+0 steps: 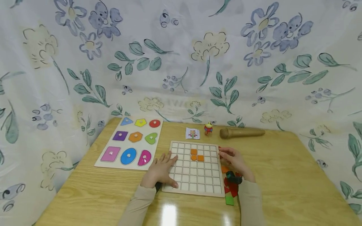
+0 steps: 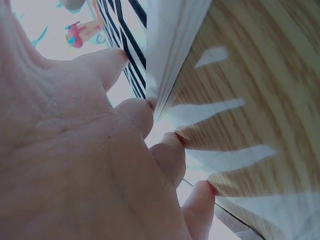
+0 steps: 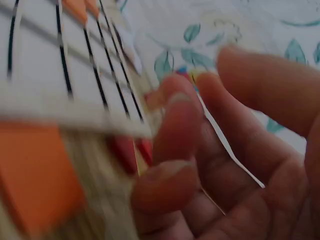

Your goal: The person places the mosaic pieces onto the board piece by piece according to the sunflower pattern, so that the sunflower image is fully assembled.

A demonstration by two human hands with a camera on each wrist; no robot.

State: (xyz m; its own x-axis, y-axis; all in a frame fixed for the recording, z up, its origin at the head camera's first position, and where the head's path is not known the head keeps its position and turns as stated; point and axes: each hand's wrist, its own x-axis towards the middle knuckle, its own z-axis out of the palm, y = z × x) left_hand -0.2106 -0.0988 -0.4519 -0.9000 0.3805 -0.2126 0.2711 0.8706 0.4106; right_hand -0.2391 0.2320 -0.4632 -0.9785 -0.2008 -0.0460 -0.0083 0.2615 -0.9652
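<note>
A wooden grid board (image 1: 185, 179) with white squares lies on the table. Two orange squares (image 1: 200, 158) and an orange rounded piece (image 1: 193, 157) sit in its upper middle cells. My left hand (image 1: 161, 171) rests across the board's left edge, fingers spread, fingertips against the side in the left wrist view. Beside the right edge is my right hand (image 1: 234, 160), its fingers bent; no piece shows between them. Red pieces (image 3: 122, 152) lie near its fingertips in the right wrist view. Under the wrist are more red pieces (image 1: 233, 189), an orange piece (image 1: 225, 169) and a green piece (image 1: 229, 200).
A shape puzzle board (image 1: 128, 141) with knobbed pieces lies at the left. Behind the grid stand a patterned card (image 1: 192, 133), a small red and yellow figure (image 1: 208, 128) and a wooden stick (image 1: 241, 132). Floral cloth (image 1: 181, 78) hangs behind the table (image 1: 288, 179).
</note>
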